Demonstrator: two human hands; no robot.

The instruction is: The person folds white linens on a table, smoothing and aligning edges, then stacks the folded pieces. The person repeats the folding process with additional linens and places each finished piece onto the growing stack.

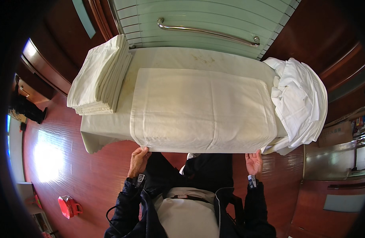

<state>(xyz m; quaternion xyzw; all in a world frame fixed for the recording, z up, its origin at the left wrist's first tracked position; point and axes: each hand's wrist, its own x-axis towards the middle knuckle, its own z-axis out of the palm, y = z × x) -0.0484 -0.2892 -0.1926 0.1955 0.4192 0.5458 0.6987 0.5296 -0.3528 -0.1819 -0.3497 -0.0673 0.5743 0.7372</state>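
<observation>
1. Flat off-white rectangular cloth (178, 107) on cloth-draped bench (162, 58).
2. Left grip (140, 159) pinching near-left corner; right grip (254, 161) at near-right, can't tell if closed.
3. Likely edge-straightening; next needs even tension.

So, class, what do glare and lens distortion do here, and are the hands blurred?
Head view: white glare washes out a patch of the glossy red floor at left; head view: the fisheye appears to bow the metal rail, and corners go black; head view: left hand and right hand show no obvious blur.
</observation>
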